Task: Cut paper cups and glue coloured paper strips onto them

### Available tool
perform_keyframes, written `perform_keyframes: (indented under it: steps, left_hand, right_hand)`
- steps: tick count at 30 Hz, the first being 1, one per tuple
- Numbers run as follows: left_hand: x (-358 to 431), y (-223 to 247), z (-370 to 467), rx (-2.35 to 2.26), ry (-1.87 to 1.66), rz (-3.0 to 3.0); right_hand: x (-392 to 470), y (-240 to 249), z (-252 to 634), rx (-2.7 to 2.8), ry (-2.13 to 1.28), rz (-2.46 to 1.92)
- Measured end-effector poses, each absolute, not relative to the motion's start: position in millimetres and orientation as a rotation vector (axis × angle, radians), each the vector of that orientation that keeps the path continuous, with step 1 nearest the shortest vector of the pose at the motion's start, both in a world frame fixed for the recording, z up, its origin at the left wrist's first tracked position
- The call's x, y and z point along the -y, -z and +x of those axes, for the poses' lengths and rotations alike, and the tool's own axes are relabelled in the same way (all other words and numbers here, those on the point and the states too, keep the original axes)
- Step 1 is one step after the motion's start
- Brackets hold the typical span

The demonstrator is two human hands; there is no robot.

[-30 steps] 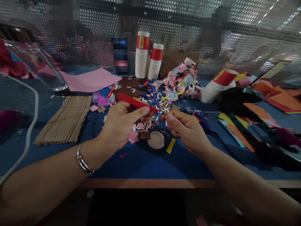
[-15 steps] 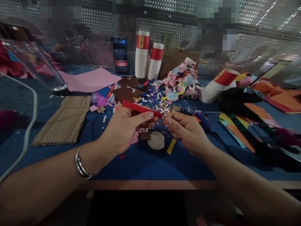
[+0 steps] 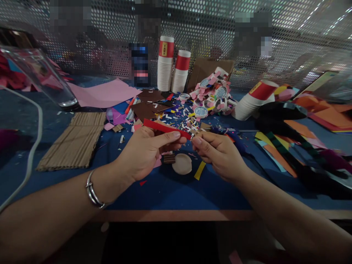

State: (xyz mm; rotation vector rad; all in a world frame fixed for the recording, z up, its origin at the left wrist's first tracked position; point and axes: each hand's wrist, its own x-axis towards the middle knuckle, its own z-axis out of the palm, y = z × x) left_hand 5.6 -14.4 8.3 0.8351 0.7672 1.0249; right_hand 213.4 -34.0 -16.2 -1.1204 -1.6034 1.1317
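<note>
A red strip (image 3: 165, 127) is pinched between the thumb and fingers of my left hand (image 3: 143, 150), tilted down toward the right. The fingertips of my right hand (image 3: 217, 152) are pressed together at the strip's right end; what they pinch there is too small to make out. Below the hands, a round beige disc (image 3: 182, 164) lies on the blue table (image 3: 176, 198). Beside it are a small piece of corrugated cardboard (image 3: 169, 158) and a yellow paper strip (image 3: 200, 171).
Corrugated cardboard (image 3: 74, 141) and a white cable (image 3: 38, 128) lie left. Behind are paper scraps (image 3: 176, 113), stacked paper cups (image 3: 165, 69), a pile of small paper pieces (image 3: 214, 91) and a tilted cup stack (image 3: 254, 101). A glass vessel (image 3: 52, 79) leans left.
My right fingertips have shifted very slightly to the right, away from the strip's end. The red strip remains in my left hand.
</note>
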Motion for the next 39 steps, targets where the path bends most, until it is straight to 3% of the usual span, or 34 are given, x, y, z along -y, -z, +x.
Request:
perform_keyframes:
  steps: [11, 19, 39]
  left_hand:
    - [13.9, -13.8, 2.9, -0.67, -1.017, 0.883]
    - [14.1, -15.2, -3.6, -0.696, -1.215, 1.219]
    - [11.6, -6.2, 0.5, -0.592, -1.144, 1.207]
  right_hand:
    - [33.8, 14.8, 211.2, 1.519, -1.152, -1.11]
    - [37.1, 7.7, 206.5, 1.384, -1.356, -1.054]
    - [37.4, 4.8, 202.7, 1.269, -1.471, -1.025]
